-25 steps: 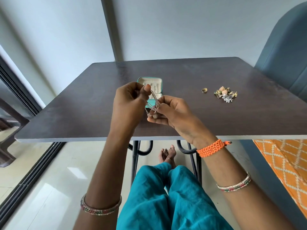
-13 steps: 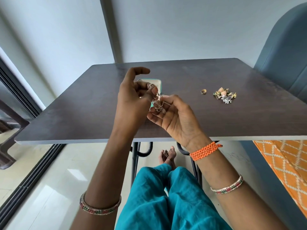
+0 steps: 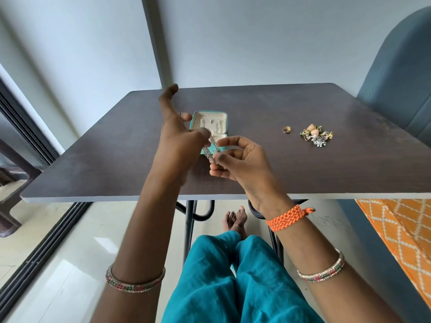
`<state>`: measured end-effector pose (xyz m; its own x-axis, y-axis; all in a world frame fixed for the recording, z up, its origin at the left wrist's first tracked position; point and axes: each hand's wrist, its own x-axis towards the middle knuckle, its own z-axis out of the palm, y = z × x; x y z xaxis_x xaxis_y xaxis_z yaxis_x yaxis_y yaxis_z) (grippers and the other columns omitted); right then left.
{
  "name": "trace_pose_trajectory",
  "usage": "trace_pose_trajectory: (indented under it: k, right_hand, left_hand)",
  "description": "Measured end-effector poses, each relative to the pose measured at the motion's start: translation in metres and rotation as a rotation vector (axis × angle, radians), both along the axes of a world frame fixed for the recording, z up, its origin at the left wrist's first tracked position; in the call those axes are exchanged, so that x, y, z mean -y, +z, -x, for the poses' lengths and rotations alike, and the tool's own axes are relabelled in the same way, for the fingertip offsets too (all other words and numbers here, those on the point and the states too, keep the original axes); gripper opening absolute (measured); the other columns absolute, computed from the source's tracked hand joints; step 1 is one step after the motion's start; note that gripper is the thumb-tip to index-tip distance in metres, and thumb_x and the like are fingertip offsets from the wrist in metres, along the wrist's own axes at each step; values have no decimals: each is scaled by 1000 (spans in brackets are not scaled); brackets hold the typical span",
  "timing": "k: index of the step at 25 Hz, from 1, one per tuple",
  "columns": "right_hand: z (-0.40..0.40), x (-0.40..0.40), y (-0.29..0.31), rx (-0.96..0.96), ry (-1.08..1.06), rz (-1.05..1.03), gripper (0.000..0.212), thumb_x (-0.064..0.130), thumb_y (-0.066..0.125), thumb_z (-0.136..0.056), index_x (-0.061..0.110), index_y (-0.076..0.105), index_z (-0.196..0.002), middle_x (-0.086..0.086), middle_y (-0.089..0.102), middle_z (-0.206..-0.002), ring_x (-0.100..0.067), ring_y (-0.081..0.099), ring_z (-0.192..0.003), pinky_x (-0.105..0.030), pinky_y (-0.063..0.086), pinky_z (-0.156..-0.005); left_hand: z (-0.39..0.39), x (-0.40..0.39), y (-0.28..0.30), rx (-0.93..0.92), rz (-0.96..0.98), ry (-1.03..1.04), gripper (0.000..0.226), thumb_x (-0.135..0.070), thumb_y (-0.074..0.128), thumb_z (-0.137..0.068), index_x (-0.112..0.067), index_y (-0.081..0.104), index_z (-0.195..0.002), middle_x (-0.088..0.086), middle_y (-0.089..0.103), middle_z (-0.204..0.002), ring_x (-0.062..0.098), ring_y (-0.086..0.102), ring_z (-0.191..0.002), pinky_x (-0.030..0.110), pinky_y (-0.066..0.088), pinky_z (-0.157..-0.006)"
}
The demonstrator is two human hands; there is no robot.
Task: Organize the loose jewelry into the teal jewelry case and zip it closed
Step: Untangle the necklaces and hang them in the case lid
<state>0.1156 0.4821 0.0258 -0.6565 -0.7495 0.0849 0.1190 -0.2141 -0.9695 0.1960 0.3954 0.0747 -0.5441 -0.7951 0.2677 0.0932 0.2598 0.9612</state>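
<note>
The dark brown rectangular table [image 3: 303, 171] is bearing the open teal zip-around jewelry case [image 3: 210, 122] just beyond both hands. The left hand [image 3: 179, 141] is pinching the far end of a thin silver chain piece [image 3: 211, 149], other fingers splayed; the right hand [image 3: 238, 159] is pinching its near end. Its long axis is running near-to-far toward the case. No writing is readable.

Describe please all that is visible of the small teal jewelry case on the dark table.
The small teal jewelry case lies open on the dark brown table, its lid flat behind the base. The outside is teal; the cream lining looks soft and carries thin silver chains and small pieces. A teal edge of the base shows beside the fingers. Both hands, raised in front, hide most of the base; whether they touch the case cannot be told.
</note>
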Motion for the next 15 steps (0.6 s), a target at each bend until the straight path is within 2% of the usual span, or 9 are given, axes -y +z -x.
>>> trace_pose_trajectory:
  k: [3, 6, 8, 12, 15]
  right_hand:
    - [-4, 0, 3, -93, -23, -54, 15, -1, 66, -82, 11, 62, -91, -3, 68, -67, -12, 65, -61, -31, 60, -66]
    - [-7, -1, 6, -99, 21, -104, 9, -3, 65, -83, 7, 65, -84, -6, 67, -68, -11, 63, -57, -26, 59, -62]
    - [-8, -2, 7, -105, 47, -135, 9, -2, 64, -83, 7, 66, -83, -5, 67, -67, -10, 63, -55, -24, 59, -61]
    - [-4, -2, 8, -78, 62, -163, 5, 0, 61, -86, 5, 63, -86, -5, 66, -69, -13, 61, -58, -28, 58, -66]
    - [1, -2, 13, -81, 169, -178, 10, 0, 57, -88, 4, 62, -96, -9, 68, -85, -15, 62, -77, -27, 54, -79]
  left_hand:
    - [0, 2, 3, -78, -72, 31, 66, 13, 54, -81, -36, 35, -122, 0, 42, -107, 17, 61, -81, 32, 56, -70]
    - [2, 0, 6, -138, 41, 154, 48, 5, 55, -83, -30, 41, -114, 2, 38, -119, -4, 55, -62, 21, 50, -56]
    - [5, 2, 9, -121, 0, 143, 39, -2, 57, -85, -27, 42, -111, 3, 39, -122, -2, 54, -67, 22, 49, -55]
    - [6, 4, 17, -137, -148, -19, 48, -17, 64, -74, -28, 40, -115, 5, 40, -120, 10, 57, -74, 30, 49, -57]
    - [7, 4, 27, -46, -134, -175, 55, -22, 65, -74, -31, 35, -118, 7, 39, -130, 15, 58, -86, 36, 54, -60]
